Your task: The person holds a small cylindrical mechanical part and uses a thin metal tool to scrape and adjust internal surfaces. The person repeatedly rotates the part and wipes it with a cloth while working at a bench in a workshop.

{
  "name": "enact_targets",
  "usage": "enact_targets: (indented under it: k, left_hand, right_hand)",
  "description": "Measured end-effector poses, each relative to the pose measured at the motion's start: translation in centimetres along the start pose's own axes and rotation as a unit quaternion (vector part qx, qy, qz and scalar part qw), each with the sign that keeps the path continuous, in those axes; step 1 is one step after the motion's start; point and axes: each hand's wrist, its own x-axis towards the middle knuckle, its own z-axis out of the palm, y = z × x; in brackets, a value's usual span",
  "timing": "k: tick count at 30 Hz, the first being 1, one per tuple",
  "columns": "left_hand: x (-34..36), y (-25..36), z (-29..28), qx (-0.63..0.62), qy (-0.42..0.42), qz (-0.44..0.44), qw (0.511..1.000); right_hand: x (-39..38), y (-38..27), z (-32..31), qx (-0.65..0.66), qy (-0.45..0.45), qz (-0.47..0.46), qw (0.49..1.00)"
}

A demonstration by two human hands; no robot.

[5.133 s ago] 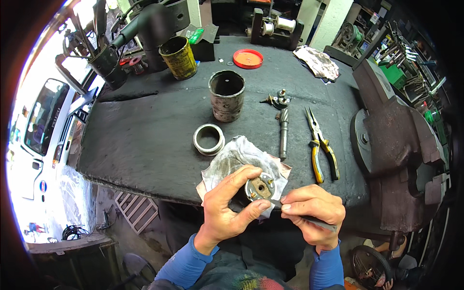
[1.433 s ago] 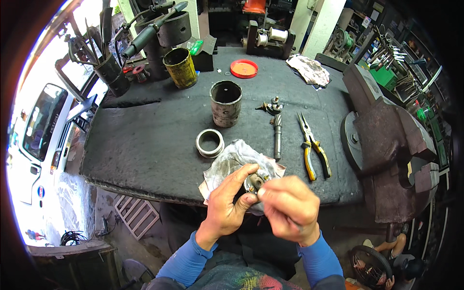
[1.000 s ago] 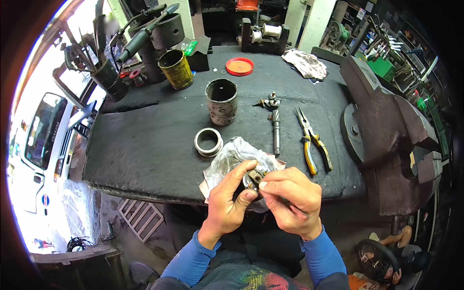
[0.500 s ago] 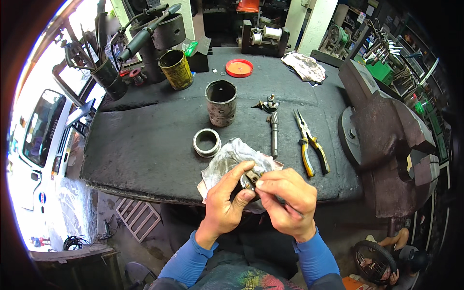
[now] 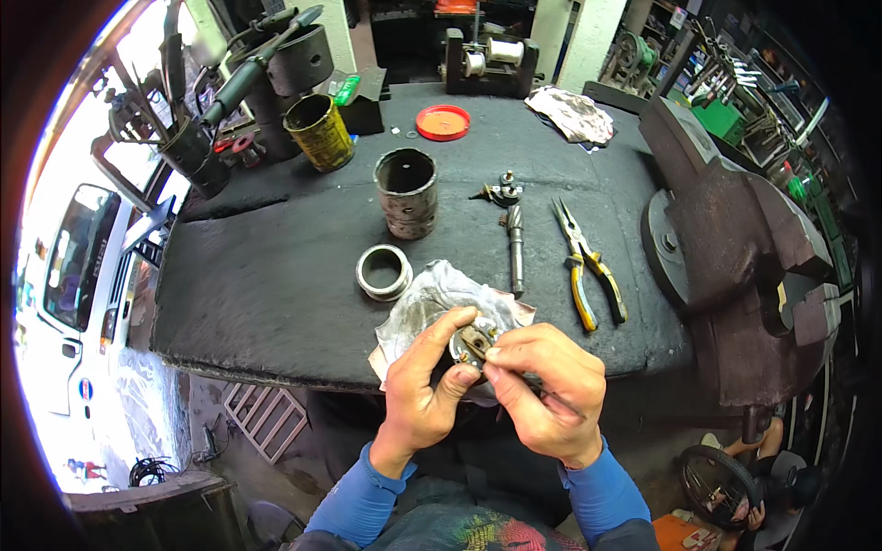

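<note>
Fingers [image 5: 439, 342] of left hand [image 5: 418, 390] clamp small round metal part [image 5: 472, 342] steady over crumpled rag [image 5: 432, 298] — right hand [image 5: 542, 390] pinches thin tool against its face, probably for fine work; metal ring [image 5: 384, 272] beyond fingertips.

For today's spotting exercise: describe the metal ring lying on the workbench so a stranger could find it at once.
Start at the dark workbench. Near its front edge, left of the crumpled rag, lies the metal ring. It is low, flat and silvery, unlike the taller dark cylinder standing just behind it.
</note>
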Motion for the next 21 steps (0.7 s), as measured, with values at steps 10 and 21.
enact_targets:
  k: [10, 21]
  left_hand:
    - [0.7, 0.0, 1.0, 0.014, -0.005, 0.015, 1.0]
    - [1.4, -0.9, 2.7, -0.039, -0.062, 0.023, 0.997]
  right_hand:
    - [-0.9, -0.1, -3.0, -0.02, -0.029, 0.002, 0.999]
    - [-2.6, 0.7, -4.9, 0.028, -0.035, 0.066, 0.997]
